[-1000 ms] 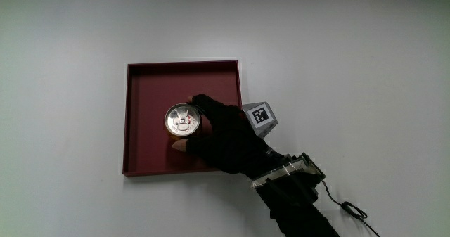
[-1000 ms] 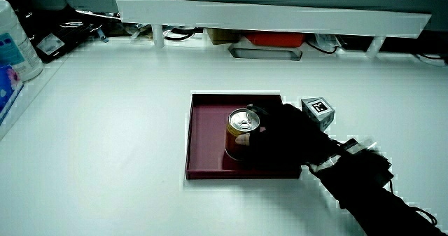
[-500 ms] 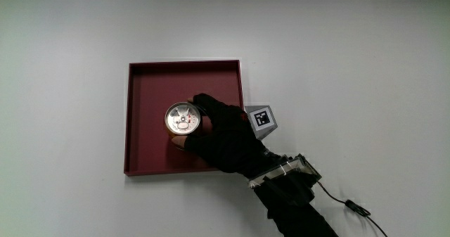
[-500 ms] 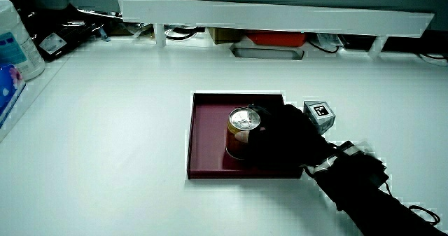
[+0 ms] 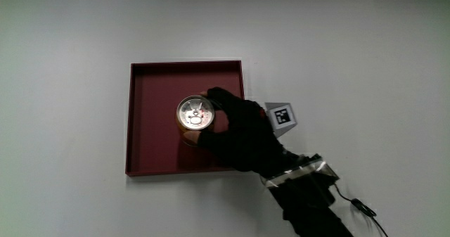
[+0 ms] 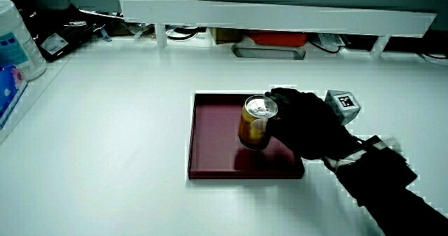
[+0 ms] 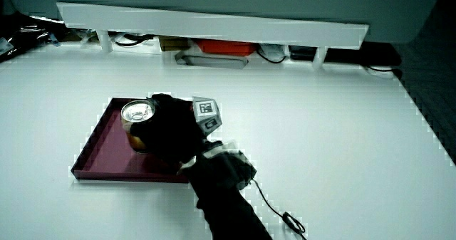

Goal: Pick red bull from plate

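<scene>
The Red Bull can (image 5: 195, 116) is a gold can with a silver top, seen from above in the main view. In both side views the can (image 6: 255, 123) (image 7: 138, 126) hangs tilted a little above the dark red square plate (image 5: 151, 149) (image 6: 210, 134) (image 7: 100, 151). The black gloved hand (image 5: 235, 128) (image 6: 308, 124) (image 7: 171, 129) is wrapped around the can's side, shut on it, over the plate. Its patterned cube (image 5: 281, 117) (image 6: 344, 101) (image 7: 206, 112) sits on the back of the hand. The forearm reaches in from the table's near edge.
A low white partition (image 6: 280, 15) (image 7: 214, 23) runs along the table edge farthest from the person, with cables and small items under it. A white bottle (image 6: 17, 40) stands at the table's edge. A thin cable (image 5: 355, 205) trails from the wrist.
The hand has lifted the can off the plate's floor and tilted it; before, the can stood upright on the plate with the hand around it.
</scene>
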`<state>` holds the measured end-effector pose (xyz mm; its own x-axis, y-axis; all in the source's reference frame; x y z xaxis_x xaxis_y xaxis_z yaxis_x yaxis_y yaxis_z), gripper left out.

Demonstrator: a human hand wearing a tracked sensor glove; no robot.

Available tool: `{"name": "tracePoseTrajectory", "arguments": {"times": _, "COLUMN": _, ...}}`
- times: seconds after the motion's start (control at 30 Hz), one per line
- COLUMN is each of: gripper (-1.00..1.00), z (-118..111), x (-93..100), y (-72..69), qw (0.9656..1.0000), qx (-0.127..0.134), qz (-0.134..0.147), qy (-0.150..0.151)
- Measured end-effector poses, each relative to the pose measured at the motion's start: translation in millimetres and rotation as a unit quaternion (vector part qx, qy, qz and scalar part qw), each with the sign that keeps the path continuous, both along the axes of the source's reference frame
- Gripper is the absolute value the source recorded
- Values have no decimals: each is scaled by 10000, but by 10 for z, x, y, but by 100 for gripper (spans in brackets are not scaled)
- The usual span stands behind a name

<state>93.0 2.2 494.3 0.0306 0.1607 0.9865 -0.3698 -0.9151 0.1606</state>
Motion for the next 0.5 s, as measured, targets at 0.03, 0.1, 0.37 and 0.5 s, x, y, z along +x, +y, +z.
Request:
{"name": "tracePoseTrajectory", "arguments": {"times": 0.03, "gripper": 100, "z": -70, "x": 38, "y": -6, "qw": 10000, "qx": -14, "qz": -13, "qy": -86}}
{"name": "tracePoseTrajectory", "arguments": {"times": 0.1, "gripper": 100, "z": -205, "x": 116, "y": -11, "qw": 9995, "qx": -168, "qz": -50, "qy": -267}}
{"name": "tracePoseTrajectory", "arguments": {"times": 0.37, "gripper": 100, "z": -599, "x": 529, "y": 5, "qw": 9995, "qx": 14, "qz": -5, "qy": 311}}
{"name": "tracePoseTrajectory", "arguments": {"times": 0.5, "gripper": 100, "z": -679, "x": 724, "y": 28, "qw": 9990, "qx": 264, "qz": 73, "qy": 353}}
